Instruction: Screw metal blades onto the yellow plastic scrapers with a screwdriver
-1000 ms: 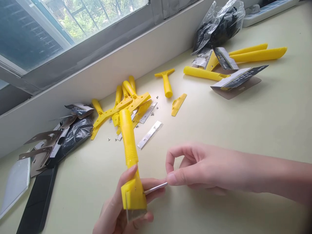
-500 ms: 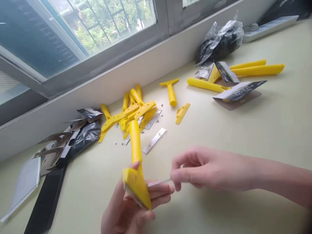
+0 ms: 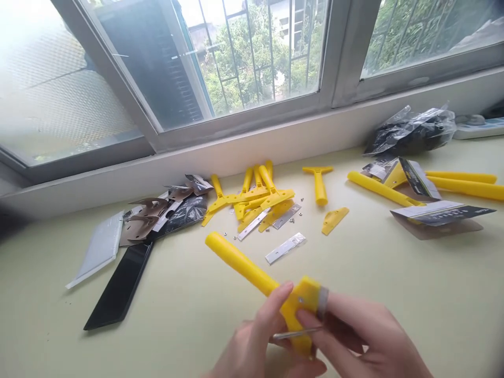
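In the lower middle, a yellow scraper (image 3: 243,263) lies in my left hand (image 3: 250,344), which is closed around its head with the thumb on top. Its long handle points up and left. A grey metal blade (image 3: 323,301) shows along the head's far edge, and a small screw (image 3: 301,300) sits in its face. My right hand (image 3: 366,333) grips the right side of the head, fingers partly hidden behind it. The same hand also holds a thin metal rod (image 3: 292,334), lying across the head; its exact kind is unclear.
Beyond my hands lie several yellow scraper parts (image 3: 260,194), loose blades (image 3: 285,248) and small screws. Packaged scrapers (image 3: 381,189) and a plastic bag (image 3: 413,128) lie right. Cardboard packaging (image 3: 145,220), a black tablet-like slab (image 3: 120,286) and a white packet (image 3: 100,244) lie left.
The scraper has turned, its handle now pointing up-left instead of straight up. My right hand has come in from the right onto the head. The view has shifted left and levelled.
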